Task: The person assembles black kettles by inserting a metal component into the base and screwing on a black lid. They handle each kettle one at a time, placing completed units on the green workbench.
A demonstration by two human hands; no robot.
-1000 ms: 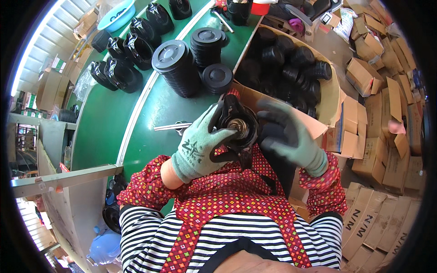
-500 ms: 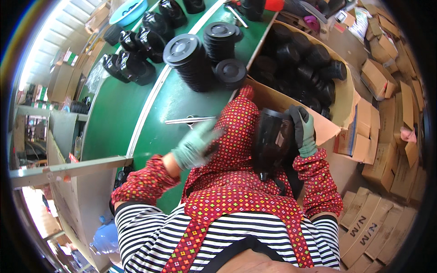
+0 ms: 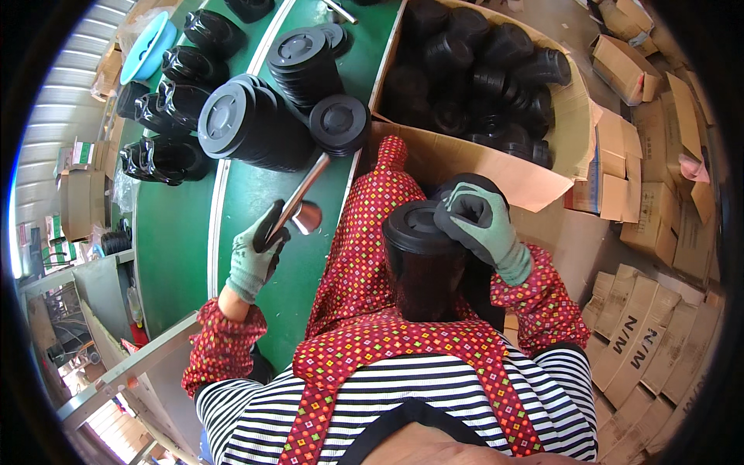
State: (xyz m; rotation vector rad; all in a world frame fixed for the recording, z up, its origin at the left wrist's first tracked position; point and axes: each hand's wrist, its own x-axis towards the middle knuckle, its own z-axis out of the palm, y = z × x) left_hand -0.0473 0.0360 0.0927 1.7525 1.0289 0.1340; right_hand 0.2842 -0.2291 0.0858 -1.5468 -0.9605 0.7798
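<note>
A glossy black canister (image 3: 422, 279) stands between my thighs, with a ribbed black lid (image 3: 418, 223) on top. My right hand (image 3: 484, 229), in a green glove with dark fingers, curls its fingers against the lid's right rim. Over the table's near edge, my left hand (image 3: 260, 252), gloved alike, grips a shiny metal tool (image 3: 298, 198) with a long straight handle and a round cup-like part. Its handle points up and away. Behind my right hand is a dark rounded shape, partly hidden; I cannot tell what it is.
On the green table (image 3: 271, 194) are stacks of black lids (image 3: 232, 116) and several black canisters (image 3: 186, 105). A blue basin (image 3: 149, 46) sits far left. A cardboard box (image 3: 480, 159) of black parts adjoins the table's right side; folded cartons (image 3: 635, 333) lie at right.
My left hand has picked the metal tool off the table and raised it. The canister has turned so its lid faces up; my right hand has shifted to the lid's rim. My view has shifted.
</note>
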